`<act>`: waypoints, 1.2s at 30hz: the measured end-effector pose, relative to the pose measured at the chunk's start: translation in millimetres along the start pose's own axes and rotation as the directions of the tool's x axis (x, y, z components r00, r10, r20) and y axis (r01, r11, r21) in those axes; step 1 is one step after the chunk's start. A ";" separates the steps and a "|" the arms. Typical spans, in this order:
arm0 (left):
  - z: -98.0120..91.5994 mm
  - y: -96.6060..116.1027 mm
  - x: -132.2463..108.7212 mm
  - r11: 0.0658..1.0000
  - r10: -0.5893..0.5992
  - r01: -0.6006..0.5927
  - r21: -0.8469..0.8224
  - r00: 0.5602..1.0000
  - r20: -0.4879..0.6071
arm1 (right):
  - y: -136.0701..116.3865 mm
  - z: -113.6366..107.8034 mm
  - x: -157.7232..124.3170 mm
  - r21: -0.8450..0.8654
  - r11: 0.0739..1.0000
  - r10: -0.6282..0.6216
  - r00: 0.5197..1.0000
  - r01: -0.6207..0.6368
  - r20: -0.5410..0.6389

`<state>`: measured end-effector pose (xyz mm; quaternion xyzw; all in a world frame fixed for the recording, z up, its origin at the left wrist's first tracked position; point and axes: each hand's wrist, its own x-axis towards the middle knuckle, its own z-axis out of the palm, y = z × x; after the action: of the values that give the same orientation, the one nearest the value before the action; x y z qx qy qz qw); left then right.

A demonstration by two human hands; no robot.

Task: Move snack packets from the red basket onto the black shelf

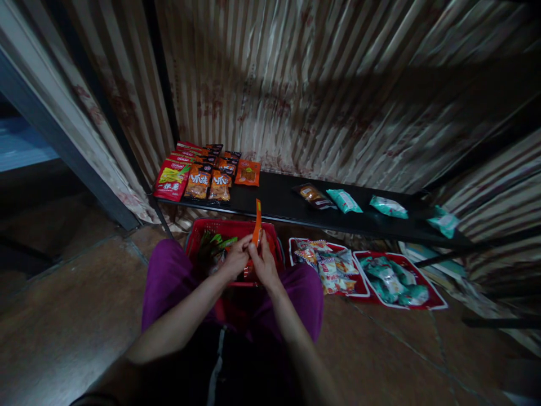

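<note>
Above the red basket (192, 248) between my knees, both my hands are closed around an orange snack packet (257, 217). The packet stands nearly upright and is seen almost edge-on. The fingers of my left hand (235, 258) pinch its lower left side, while my right hand (265, 264) grips its lower right side. Inside the basket, partly hidden by my hands, lie green packets (217, 239) and some reddish ones. On the shelf just beyond, a flat orange snack packet (247, 172) lies at the right end of a group of bags.
The low black shelf (274, 206) carries red bags (172, 179), orange-and-black bags (198, 183), a brown packet (313, 196) and several teal packets (344, 201). Right of my knee stand a basket of white-and-orange bags (328, 270) and one of teal packets (391, 280). A striped curtain (274, 84) hangs behind.
</note>
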<state>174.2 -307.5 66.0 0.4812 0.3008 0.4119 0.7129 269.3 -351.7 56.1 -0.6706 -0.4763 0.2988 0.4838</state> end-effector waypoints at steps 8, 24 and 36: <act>-1.7 -12.9 -2.1 0.961 0.056 -0.033 0.274 0.995 -0.077 | 7.2 0.6 -0.2 0.374 0.924 0.113 0.991 -0.081 -0.065; -18.4 -18.4 2.2 0.963 0.170 -0.069 0.262 0.906 -0.387 | 16.2 -20.0 13.4 0.768 0.574 0.411 0.911 -0.284 0.029; -28.7 -13.1 23.5 0.955 -0.249 0.170 -0.241 0.903 -0.350 | 14.1 -26.4 26.4 0.681 0.643 0.308 0.932 -0.351 0.189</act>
<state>165.7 -276.9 42.8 0.2817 0.4383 0.4460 0.7278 306.7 -337.9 53.8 -0.5013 -0.2089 0.5590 0.6265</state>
